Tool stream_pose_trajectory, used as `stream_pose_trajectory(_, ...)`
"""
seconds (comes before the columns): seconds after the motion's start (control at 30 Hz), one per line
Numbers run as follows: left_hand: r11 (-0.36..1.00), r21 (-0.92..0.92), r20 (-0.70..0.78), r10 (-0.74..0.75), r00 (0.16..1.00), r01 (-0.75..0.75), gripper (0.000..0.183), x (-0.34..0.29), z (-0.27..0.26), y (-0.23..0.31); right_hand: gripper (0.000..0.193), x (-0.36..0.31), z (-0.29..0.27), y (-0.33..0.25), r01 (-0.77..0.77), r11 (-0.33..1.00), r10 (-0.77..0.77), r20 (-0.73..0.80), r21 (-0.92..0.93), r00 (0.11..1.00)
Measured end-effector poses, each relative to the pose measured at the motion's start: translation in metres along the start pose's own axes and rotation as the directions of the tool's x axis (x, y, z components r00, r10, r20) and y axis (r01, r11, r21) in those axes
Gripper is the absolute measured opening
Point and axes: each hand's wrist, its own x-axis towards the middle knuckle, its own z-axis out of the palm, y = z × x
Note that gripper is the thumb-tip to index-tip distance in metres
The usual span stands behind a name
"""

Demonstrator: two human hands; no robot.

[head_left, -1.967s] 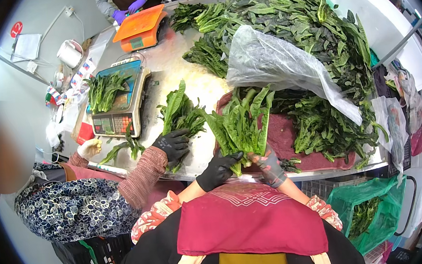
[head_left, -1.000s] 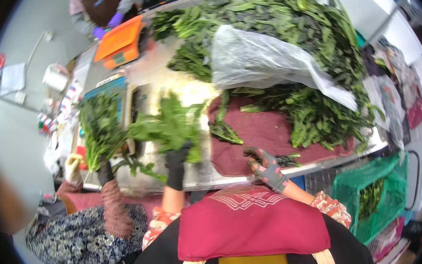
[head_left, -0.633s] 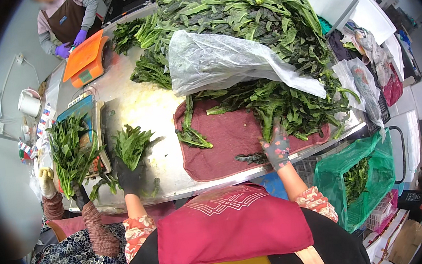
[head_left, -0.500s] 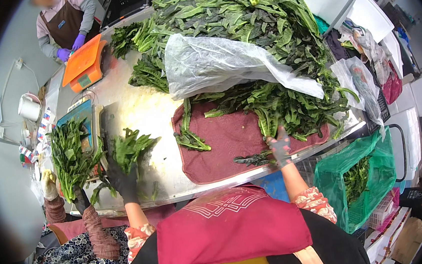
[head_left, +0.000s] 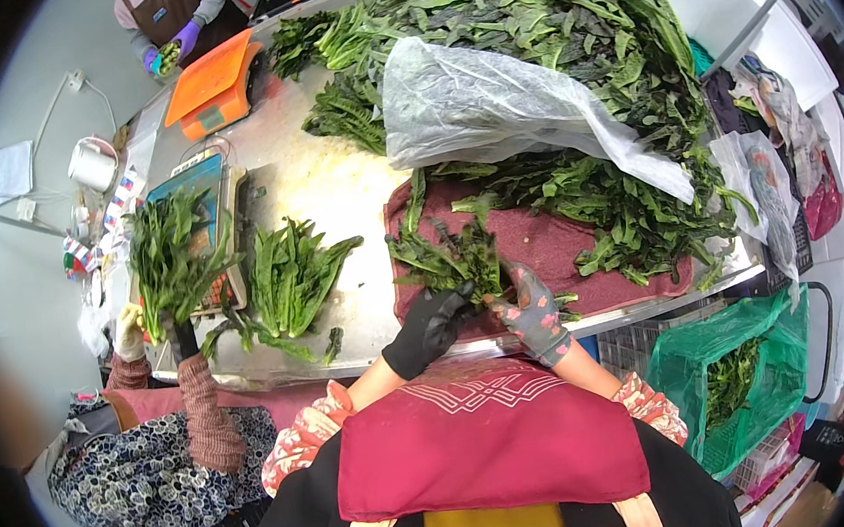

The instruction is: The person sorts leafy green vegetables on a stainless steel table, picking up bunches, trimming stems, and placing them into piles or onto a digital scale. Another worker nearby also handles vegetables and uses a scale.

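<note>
My left hand, in a black glove, and my right hand, in a grey glove with pink patches, meet at the front of a dark red cloth. Between them is a bunch of leafy greens, leaves pointing away from me. Both hands have their fingers closed at its stem end; the right thumb and fingers pinch there. To the left, another bunch of greens lies on the metal table. A big heap of the same greens covers the far side, partly under a white translucent sheet.
At left, a co-worker in gloves holds a bunch of greens over a blue-topped scale. An orange scale stands farther back, near a second co-worker with purple gloves. A green mesh bag holding leaves hangs in a crate at right.
My left hand has left the bunch on the table's left and come to the cloth. My right hand has brought a bunch leftward from the heap's edge. The view has shifted slightly.
</note>
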Motion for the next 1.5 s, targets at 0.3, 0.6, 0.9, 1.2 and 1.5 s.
stream_pose_trajectory(0.3,-0.163,-0.976,0.003,-0.676,0.737,-0.146,0.028,-0.002,0.008,-0.015,0.020,-0.001,-0.023,0.021,-0.266,0.652,0.351,0.029,0.710,0.936)
stream_pose_trajectory(0.6,0.914,-0.215,-0.844,-0.351,0.405,0.344,0.031,-0.059,-0.148,-0.015,0.033,0.011,-0.028,0.028,-0.178,0.984,0.177,0.151,-0.005,0.973)
stream_pose_trajectory(0.9,-0.078,0.654,-0.727,-0.341,0.596,0.753,0.061,-0.100,-0.167,-0.040,0.025,0.061,0.051,0.049,0.223,0.695,-0.038,0.274,-0.684,0.961)
stream_pose_trajectory(1.2,0.748,-0.461,-0.239,-0.623,0.745,0.477,0.038,-0.046,-0.059,0.011,0.021,0.046,0.041,0.039,-0.464,0.688,0.238,0.429,0.559,0.871)
stream_pose_trajectory(1.5,0.727,-0.540,-0.539,-0.685,0.490,0.423,0.027,-0.046,-0.076,-0.011,0.033,0.024,0.039,0.055,-0.313,0.904,0.164,0.441,0.291,0.883)
